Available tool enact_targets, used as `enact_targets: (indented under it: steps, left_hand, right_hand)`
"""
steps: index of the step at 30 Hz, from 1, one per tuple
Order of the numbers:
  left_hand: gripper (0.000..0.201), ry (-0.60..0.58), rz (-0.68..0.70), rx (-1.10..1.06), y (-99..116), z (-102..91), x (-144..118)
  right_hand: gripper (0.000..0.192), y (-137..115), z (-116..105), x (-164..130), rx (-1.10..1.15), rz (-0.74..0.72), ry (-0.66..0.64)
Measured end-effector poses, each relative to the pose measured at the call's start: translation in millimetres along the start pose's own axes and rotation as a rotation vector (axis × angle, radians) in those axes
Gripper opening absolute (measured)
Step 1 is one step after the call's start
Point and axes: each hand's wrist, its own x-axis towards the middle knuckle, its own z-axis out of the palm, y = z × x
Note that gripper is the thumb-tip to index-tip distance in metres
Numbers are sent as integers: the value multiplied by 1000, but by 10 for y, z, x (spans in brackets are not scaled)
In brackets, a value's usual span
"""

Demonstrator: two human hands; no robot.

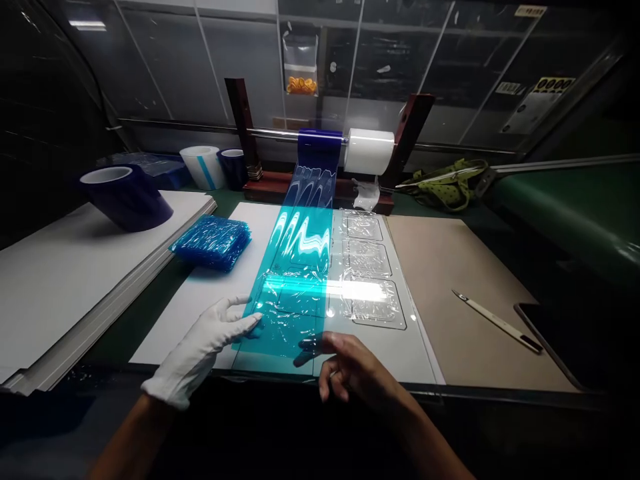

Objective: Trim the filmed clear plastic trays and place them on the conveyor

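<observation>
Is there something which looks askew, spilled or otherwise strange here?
Below the smooth white cylindrical roll, a thin white strip looks crumpled. The left hand wears a white fabric glove, while the right hand is bare, an odd mismatch. Nothing looks spilled.

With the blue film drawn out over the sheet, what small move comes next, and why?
I'd probably smooth the blue film with the gloved left hand: that hand is at the film's left edge, and wavy reflections toward the roll suggest the strip isn't lying flat.
</observation>
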Motion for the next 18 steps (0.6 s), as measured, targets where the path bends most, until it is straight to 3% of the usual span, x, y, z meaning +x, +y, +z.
enact_targets:
  steps: [3, 9, 14, 18]
  left_hand:
    - [52, -7, -3, -4, -33, -19, -25]
    - [53, 3, -26, -35, -162, -47, -93]
    - [46, 98, -70, 83, -628, -89, -291]
    - [54, 213, -138, 105, -986, -34, -449]
  right_hand:
    - [53, 9, 56, -20, -17, -42, 22]
    - [39, 70, 222, -76, -213, 61, 249]
    - [51, 488, 350, -295, -224, 172, 346]
    - [58, 850, 361, -429, -120, 305, 326]
